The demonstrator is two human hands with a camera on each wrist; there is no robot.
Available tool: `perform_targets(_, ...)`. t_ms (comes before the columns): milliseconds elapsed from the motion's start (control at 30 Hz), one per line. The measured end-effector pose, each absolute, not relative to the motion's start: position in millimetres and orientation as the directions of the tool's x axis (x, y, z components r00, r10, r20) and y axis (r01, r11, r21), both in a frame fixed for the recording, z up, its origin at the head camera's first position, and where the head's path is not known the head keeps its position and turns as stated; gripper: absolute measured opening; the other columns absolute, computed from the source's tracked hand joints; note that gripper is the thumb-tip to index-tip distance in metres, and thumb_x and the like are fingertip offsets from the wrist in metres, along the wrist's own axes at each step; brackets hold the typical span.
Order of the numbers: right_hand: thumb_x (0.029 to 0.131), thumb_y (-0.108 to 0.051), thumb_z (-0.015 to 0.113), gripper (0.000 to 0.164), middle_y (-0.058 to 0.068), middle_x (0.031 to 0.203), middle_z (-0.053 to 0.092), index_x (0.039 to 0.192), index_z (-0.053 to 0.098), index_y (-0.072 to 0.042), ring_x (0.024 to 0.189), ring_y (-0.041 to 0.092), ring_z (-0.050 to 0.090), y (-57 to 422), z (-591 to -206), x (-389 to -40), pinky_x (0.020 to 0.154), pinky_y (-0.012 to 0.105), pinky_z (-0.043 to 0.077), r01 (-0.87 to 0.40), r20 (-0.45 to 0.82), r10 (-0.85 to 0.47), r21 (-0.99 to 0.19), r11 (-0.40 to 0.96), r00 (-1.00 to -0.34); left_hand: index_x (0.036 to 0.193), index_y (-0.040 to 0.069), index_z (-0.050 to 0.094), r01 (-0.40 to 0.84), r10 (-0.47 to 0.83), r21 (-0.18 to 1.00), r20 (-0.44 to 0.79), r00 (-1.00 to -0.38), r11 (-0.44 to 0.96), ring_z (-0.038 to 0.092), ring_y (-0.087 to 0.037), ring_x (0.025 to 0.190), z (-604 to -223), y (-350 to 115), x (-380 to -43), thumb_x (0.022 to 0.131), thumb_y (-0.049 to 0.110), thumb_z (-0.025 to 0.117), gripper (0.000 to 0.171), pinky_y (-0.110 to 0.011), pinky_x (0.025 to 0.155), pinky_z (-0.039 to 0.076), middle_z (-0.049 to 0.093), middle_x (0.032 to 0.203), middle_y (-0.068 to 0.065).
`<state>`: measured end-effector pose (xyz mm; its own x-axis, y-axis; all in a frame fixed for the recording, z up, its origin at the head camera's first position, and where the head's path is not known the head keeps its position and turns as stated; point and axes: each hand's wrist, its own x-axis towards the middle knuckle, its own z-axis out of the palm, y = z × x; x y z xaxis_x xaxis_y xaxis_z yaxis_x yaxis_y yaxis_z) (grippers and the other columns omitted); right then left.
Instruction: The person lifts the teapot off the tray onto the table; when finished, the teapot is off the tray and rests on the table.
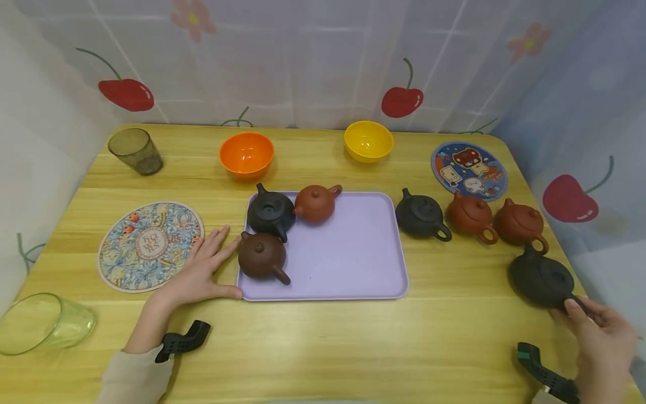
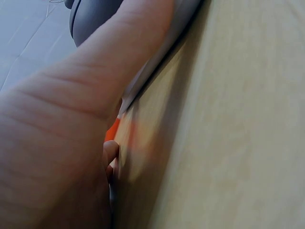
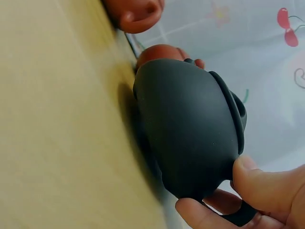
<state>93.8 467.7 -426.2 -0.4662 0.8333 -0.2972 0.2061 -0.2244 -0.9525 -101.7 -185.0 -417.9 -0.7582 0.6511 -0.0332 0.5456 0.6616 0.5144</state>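
Note:
At the table's right edge my right hand [image 1: 603, 334] pinches the handle of a black teapot [image 1: 540, 278]. In the right wrist view, that teapot [image 3: 190, 124] shows a shadow beneath its body, and thumb and fingers close round its handle. My left hand [image 1: 199, 275] lies with spread, straight fingers beside the lilac tray [image 1: 348, 252], thumb tip at its near left corner. On the tray's left part stand a dark brown teapot [image 1: 262, 256], a black teapot [image 1: 270, 213] and a reddish-brown teapot [image 1: 315, 205].
Right of the tray stand another black teapot [image 1: 421, 215] and two reddish-brown teapots, one left [image 1: 469, 213] and one right [image 1: 518, 223]. Orange bowl [image 1: 246, 154], yellow bowl [image 1: 368, 141] and blue mat [image 1: 469, 171] sit behind. Floral mat [image 1: 151, 247], dark glass [image 1: 136, 150] and green glass [image 1: 70, 322] lie left.

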Motion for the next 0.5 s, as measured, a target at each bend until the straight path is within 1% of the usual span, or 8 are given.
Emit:
perform_targets(100, 0.065, -0.006, 0.072, 0.034, -0.007, 0.085, 0.054, 0.094, 0.059, -0.015, 0.06, 0.008, 0.061, 467, -429, 92, 0.051, 0.022, 0.049, 0.192, -0.302, 0.831, -0.952, -0.238, -0.468, 0.14, 0.018, 0.016, 0.547, 0.651, 0.513, -0.03, -0.759, 0.661, -0.004, -0.033, 0.129, -418, -185, -102, 0.061, 0.059, 0.064, 0.101, -0.046, 0.099, -0.007, 0.001, 0.144, -0.014)
perform_targets(200, 0.065, -0.008, 0.072, 0.036, -0.008, 0.088, 0.054, 0.097, 0.06, -0.016, 0.06, 0.008, 0.061, 464, -428, 89, 0.051, 0.021, 0.049, 0.208, -0.314, 0.843, -0.947, -0.245, -0.437, 0.14, 0.017, 0.016, 0.548, 0.653, 0.513, -0.031, -0.757, 0.66, -0.004, -0.033, 0.129, -419, -185, -102, 0.062, 0.059, 0.064, 0.101, -0.046, 0.1, -0.007, 0.001, 0.144, -0.015)
perform_targets(300, 0.065, -0.01, 0.073, 0.039, -0.009, 0.089, 0.053, 0.101, 0.059, -0.016, 0.058, 0.007, 0.061, 464, -429, 89, 0.05, 0.021, 0.049, 0.234, -0.313, 0.849, -0.944, -0.231, -0.425, 0.14, 0.017, 0.015, 0.55, 0.653, 0.505, -0.036, -0.756, 0.665, -0.004, -0.034, 0.129, -419, -185, -102, 0.062, 0.059, 0.064, 0.101, -0.046, 0.1, -0.007, 0.001, 0.144, -0.015)
perform_targets(367, 0.066, -0.014, 0.073, 0.044, -0.01, 0.093, 0.05, 0.107, 0.056, -0.015, 0.061, 0.001, 0.059, 468, -431, 90, 0.048, 0.02, 0.048, 0.292, -0.309, 0.837, -0.938, -0.189, -0.453, 0.14, 0.018, 0.015, 0.547, 0.65, 0.502, -0.041, -0.759, 0.67, -0.004, -0.033, 0.129, -419, -185, -101, 0.062, 0.06, 0.063, 0.101, -0.046, 0.1, -0.007, 0.0, 0.144, -0.014)
perform_targets(433, 0.07, -0.023, 0.07, 0.055, -0.004, 0.11, 0.047, 0.12, 0.048, -0.016, 0.063, -0.005, 0.055, 476, -433, 94, 0.047, 0.019, 0.048, 0.404, -0.317, 0.813, -0.908, -0.111, -0.488, 0.14, 0.018, 0.015, 0.542, 0.647, 0.505, -0.043, -0.761, 0.671, -0.004, -0.033, 0.129, -419, -185, -101, 0.062, 0.06, 0.063, 0.101, -0.046, 0.1, -0.007, 0.001, 0.144, -0.014)
perform_targets(467, 0.072, -0.029, 0.067, 0.061, -0.001, 0.121, 0.042, 0.127, 0.041, -0.018, 0.063, -0.008, 0.051, 479, -434, 96, 0.055, 0.025, 0.05, 0.476, -0.321, 0.807, -0.878, -0.057, -0.496, 0.14, 0.018, 0.015, 0.54, 0.646, 0.508, -0.044, -0.762, 0.671, -0.004, -0.033, 0.129, -418, -185, -101, 0.062, 0.061, 0.063, 0.101, -0.047, 0.1, -0.007, 0.001, 0.144, -0.014)
perform_targets(500, 0.074, -0.038, 0.063, 0.067, 0.002, 0.13, 0.034, 0.132, 0.033, -0.022, 0.072, -0.002, 0.054, 483, -433, 97, 0.062, 0.032, 0.051, 0.558, -0.327, 0.81, -0.83, 0.001, -0.488, 0.14, 0.018, 0.016, 0.537, 0.645, 0.51, -0.045, -0.763, 0.672, -0.004, -0.033, 0.129, -418, -184, -101, 0.061, 0.061, 0.063, 0.101, -0.047, 0.1, -0.007, 0.001, 0.144, -0.014)
